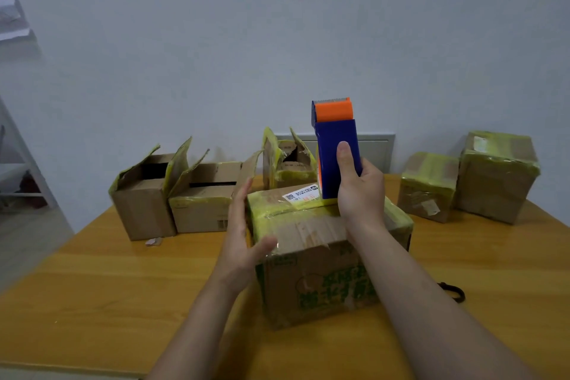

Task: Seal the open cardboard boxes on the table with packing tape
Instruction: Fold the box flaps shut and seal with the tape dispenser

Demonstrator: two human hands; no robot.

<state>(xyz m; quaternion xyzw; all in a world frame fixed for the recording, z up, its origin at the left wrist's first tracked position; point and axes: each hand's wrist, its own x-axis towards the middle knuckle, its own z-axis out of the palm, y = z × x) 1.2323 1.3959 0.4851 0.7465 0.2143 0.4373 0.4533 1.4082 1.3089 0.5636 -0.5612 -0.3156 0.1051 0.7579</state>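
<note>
Right grip around upright blue-and-orange tape dispenser over yellow-taped box

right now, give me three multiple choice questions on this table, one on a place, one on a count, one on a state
1. Where is the left hand?
A. at the left side of the near box
B. flat on the wall
C. on the table edge

2. How many boxes stand with flaps up?
A. one
B. three
C. five

3. What is the right hand doing?
A. resting open
B. gripping the tape dispenser
C. pressing a flap down

Answers:
1 A, its straight fingers lie along that side.
2 B, three open boxes stand at the back.
3 B, thumb and fingers curl round the blue body above the box.
</note>
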